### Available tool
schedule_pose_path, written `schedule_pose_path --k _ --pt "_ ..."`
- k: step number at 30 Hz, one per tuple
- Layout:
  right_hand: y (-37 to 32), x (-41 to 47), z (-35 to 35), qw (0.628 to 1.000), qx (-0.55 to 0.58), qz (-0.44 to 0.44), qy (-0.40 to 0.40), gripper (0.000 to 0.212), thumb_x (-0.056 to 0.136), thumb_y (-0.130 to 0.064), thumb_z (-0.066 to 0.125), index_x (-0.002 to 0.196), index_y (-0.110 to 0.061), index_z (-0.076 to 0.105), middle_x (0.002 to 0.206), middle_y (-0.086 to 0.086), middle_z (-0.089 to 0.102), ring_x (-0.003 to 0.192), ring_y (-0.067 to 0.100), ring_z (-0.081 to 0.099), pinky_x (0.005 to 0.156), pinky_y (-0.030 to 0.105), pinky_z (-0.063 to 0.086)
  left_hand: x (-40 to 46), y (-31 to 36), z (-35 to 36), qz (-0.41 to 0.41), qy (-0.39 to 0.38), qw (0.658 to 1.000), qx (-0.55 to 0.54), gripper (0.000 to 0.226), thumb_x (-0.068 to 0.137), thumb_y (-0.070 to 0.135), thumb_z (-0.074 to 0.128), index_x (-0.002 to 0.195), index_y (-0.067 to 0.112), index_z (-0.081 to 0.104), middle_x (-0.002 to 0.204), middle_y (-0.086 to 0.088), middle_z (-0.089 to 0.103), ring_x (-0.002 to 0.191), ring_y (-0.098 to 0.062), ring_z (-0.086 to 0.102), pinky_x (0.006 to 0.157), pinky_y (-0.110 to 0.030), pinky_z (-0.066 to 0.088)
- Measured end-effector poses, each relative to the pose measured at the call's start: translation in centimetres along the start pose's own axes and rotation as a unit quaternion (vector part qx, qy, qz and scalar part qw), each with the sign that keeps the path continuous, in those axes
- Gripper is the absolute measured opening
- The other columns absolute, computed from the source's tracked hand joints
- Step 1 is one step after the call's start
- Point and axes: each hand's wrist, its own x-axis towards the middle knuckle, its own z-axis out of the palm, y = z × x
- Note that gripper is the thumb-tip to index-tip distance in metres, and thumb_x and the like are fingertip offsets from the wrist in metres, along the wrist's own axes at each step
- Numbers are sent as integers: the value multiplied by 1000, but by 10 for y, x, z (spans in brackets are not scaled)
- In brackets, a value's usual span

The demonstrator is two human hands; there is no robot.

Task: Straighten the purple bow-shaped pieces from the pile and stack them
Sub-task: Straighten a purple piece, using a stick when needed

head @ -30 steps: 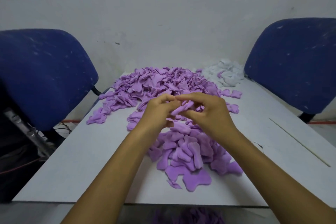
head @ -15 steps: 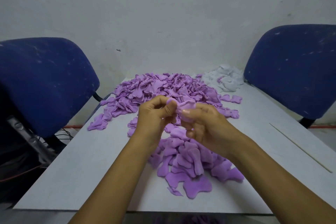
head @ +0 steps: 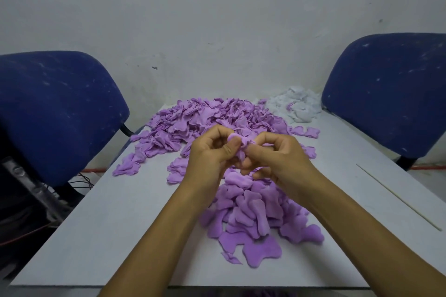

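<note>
purple piece (head: 237, 143) was held crumpled above the table (head: 96, 224) between left hand (head: 212, 154) and right hand (head: 277, 154), both pinching it (long axis unclear); stack (head: 253, 212) lay directly below, nearer.

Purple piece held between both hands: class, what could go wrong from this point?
The purple piece is crumpled in the grip of the left hand and right hand; pulled unevenly, it might tear or stay creased. The near stack lies fanned and loose, so another piece could slide off toward the table edge.
</note>
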Motion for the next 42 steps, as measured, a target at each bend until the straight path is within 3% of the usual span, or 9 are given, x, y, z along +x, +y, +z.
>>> schedule_pose_path --k 6,10,15,19,23,26,28,37,42 --pt "11 14 6 931 -281 -64 222 23 76 -3 69 61 -8 53 50 8 61 48 24 60 47 33 47 -11 -5 20 77 12 992 99 20 81 2 65 68 10 51 61 -13 48 53 -18 40 51 -28 35" --pt "14 24 14 889 -359 -96 266 25 74 -1 62 60 -15 47 52 -3 52 51 11 46 46 22 32 -11 -5 22 115 20 977 180 17 76 12 64 68 10 50 59 -4 45 56 -16 38 54 -31 35" --pt "4 21 3 945 -225 -108 211 22 77 -2 69 64 -10 53 55 12 62 47 26 50 46 38 40 0 4 3 86 6 987 134 18 88 33 64 89 15 61 71 10 61 65 -9 58 57 -27 49" --pt "5 7 8 966 -196 -79 147 23 82 -4 73 68 -12 56 47 3 63 37 11 51 41 21 38 3 0 -4 22 -3 991 134 8 86 13 68 94 12 68 78 5 69 75 -14 64 64 -28 56" --pt "3 3 15 999 -19 3 30 20 95 8 52 91 -12 52 72 4 72 59 15 68 49 27 54 5 2 -6 45 121 983 127 8 84 -2 68 78 4 67 60 -3 65 53 -15 59 50 -27 53" --pt "1 -1 10 997 65 33 -26 13 98 -16 54 112 -15 55 96 6 69 74 18 71 58 29 58 8 5 -15 69 187 971 135 5 86 8 70 84 5 66 66 -3 66 55 -15 58 57 -31 54" --pt "0 -2 7 998 50 22 -5 31 89 -30 63 118 -18 59 93 6 71 75 19 71 60 29 58 5 4 -13 61 157 976 141 8 86 8 71 89 5 64 74 -6 68 64 -17 63 60 -31 56" --pt "6 2 2 979 -132 -111 108 18 90 -5 66 104 -16 69 93 6 71 83 25 70 69 38 62 0 8 -11 -78 -44 979 184 16 81 -1 70 91 11 71 75 2 66 64 -5 56 55 -17 41" --pt "10 4 7 971 -148 -143 122 15 87 -2 69 97 -12 72 87 2 74 83 24 71 75 50 60 -3 10 -5 -202 -91 975 11 33 81 -15 49 97 9 67 68 6 57 62 -7 52 52 -21 32"
